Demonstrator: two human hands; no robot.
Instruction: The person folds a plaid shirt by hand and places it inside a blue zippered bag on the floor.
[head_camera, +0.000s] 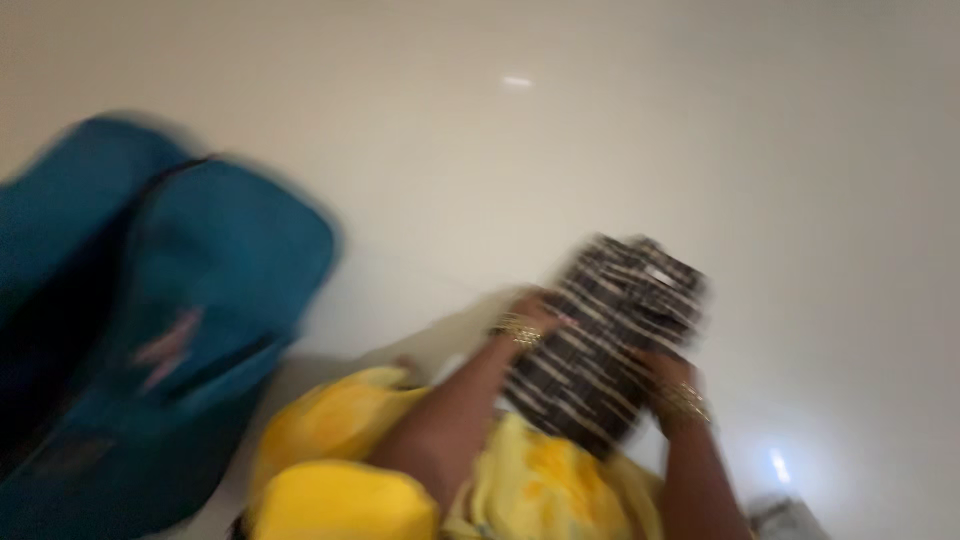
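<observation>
Both hands, left (535, 312) and right (665, 372), are gripping opposite edges of a folded striped cloth (600, 335) right of the blue bag (170, 330); looking soft, light; edges suiting the grip best.

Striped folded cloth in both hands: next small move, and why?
Probably carry the striped folded cloth leftward toward the open teal bag. The left hand and right hand grip its opposite edges, holding it above the lap, and the bag gapes beside it. Blur hides finer detail.
</observation>
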